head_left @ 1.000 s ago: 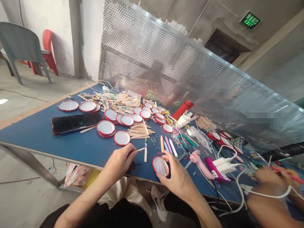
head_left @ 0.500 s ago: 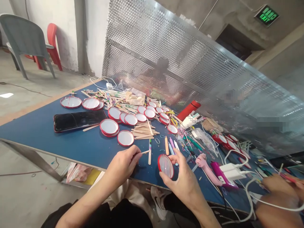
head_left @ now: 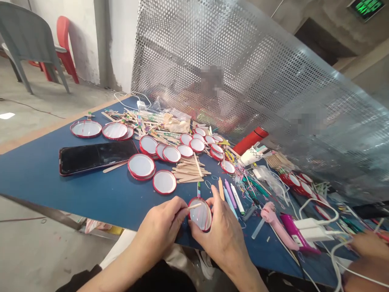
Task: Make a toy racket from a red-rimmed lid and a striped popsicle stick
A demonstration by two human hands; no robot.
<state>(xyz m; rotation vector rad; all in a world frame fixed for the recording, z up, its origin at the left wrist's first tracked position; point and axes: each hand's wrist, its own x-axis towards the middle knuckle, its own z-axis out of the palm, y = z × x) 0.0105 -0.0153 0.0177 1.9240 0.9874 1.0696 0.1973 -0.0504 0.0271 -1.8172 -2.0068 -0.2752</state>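
My right hand [head_left: 223, 229] grips a red-rimmed jar lid [head_left: 200, 219] by its edge, with the pale inner side facing up toward me. Pinched in the fingers of my left hand [head_left: 165, 221] is a thin wooden stick [head_left: 194, 206], its tip over the lid; whether it touches the lid I cannot tell. Just beyond the lid lies a stick with coloured bands [head_left: 199, 190], partly hidden by it. Another red-rimmed lid [head_left: 164, 181] rests on the blue table [head_left: 100, 198] left of my hands. Several markers [head_left: 231, 194] lie right of my right hand.
Several more lids [head_left: 141, 165] and piles of wooden sticks [head_left: 190, 169] cover the table's middle. A black phone [head_left: 97, 156] lies left. At the back stand a red bottle [head_left: 251, 140] and a white cup [head_left: 251, 155]. White chargers [head_left: 313, 229] and cables lie right, near another person's arm [head_left: 367, 259].
My right hand has brought the lid left, over the lower part of the banded stick. The thin stick in my left hand now reaches over the lid. The view has shifted slightly.
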